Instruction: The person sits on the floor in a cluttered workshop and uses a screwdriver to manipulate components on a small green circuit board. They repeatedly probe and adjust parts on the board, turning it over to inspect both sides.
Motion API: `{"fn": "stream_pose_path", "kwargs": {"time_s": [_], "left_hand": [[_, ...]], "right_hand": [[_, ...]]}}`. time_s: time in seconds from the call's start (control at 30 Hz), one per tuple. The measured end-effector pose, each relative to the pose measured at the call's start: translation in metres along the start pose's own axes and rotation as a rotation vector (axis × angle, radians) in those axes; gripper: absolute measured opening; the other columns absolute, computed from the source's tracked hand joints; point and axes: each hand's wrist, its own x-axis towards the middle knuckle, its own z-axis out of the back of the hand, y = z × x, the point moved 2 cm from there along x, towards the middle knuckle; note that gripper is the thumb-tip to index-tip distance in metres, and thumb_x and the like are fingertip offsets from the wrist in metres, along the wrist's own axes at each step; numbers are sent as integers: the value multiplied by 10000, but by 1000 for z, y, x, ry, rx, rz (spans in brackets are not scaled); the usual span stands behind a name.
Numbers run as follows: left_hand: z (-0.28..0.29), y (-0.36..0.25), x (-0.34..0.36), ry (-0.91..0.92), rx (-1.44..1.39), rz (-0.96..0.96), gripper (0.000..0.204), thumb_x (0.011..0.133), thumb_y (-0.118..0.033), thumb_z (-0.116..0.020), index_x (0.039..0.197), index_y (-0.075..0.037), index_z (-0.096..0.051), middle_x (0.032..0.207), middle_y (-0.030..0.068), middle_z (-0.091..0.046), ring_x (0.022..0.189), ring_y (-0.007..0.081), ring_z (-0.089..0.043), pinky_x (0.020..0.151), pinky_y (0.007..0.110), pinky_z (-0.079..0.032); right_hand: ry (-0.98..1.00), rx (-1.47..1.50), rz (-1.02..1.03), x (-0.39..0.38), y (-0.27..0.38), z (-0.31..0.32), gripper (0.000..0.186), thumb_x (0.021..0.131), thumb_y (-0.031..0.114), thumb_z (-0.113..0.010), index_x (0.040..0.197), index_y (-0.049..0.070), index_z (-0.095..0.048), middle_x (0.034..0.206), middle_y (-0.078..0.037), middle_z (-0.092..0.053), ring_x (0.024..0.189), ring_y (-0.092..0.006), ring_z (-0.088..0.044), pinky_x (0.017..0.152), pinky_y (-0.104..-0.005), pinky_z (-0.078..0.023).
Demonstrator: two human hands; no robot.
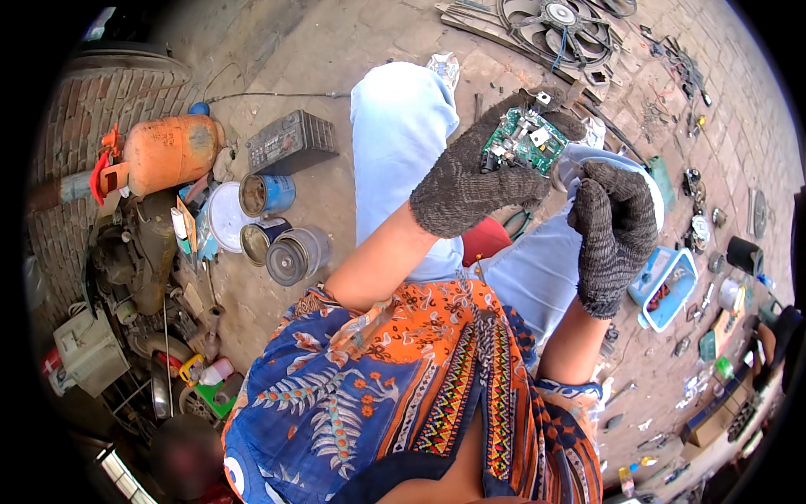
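My left hand [470,172], in a dark grey knitted glove, holds a green circuit board [527,143] above my lap. Small metal parts and other components stand up from the board's face. The thumb lies along its lower edge and the fingers wrap round its far side. Just right of the board is my right hand [617,227], gloved alike, with its fingers curled in and the thumb bent against them. Whatever it may grip is hidden. The two hands are apart, over the knee of my light blue trousers [537,277].
At left stand a black battery [290,143], an orange gas cylinder [174,153] and several open cans [277,195]. A radiator fan [558,34] lies at the far side. To the right are a light blue plastic basket [663,290] and scattered small parts on the brick floor.
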Motion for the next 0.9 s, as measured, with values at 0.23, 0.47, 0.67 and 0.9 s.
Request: {"fn": "stream_pose_path", "kwargs": {"time_s": [0.23, 0.47, 0.67, 0.9], "left_hand": [[1, -1, -2, -8, 61, -31, 758, 771, -86, -695, 1388, 15, -268, 1310, 159, -470, 1137, 202, -512, 877, 300, -480], [0, -4, -6, -35, 4, 1, 745, 766, -68, -699, 1382, 5, -287, 1296, 137, -481, 1128, 203, -519, 904, 307, -471], [7, 0, -3, 8, -19, 18, 732, 762, -22, -692, 1382, -12, -302, 1271, 109, -506, 1115, 175, -518, 937, 304, -449], [5, -6, -9, 1, -9, 39, 713, 776, -39, -686, 1377, -2, -303, 1262, 128, -505, 1083, 176, -539, 871, 284, -485]], "right_hand": [[29, 8, 28, -5, -3, -6, 112, 839, 50, -639, 948, 29, -622, 815, -51, -642, 559, -85, -539, 488, -203, -431], [111, -7, 56, -6, -8, -14, 175, 814, 37, -675, 985, 26, -639, 899, -44, -644, 701, -72, -598, 614, -209, -480], [123, -155, 122, -3, -5, -25, 187, 791, 24, -684, 975, 39, -655, 836, -36, -662, 693, -76, -611, 614, -206, -476], [134, -290, 239, -3, 4, -29, 177, 780, 51, -694, 955, 48, -672, 857, -69, -678, 724, -139, -645, 656, -253, -500]]}}
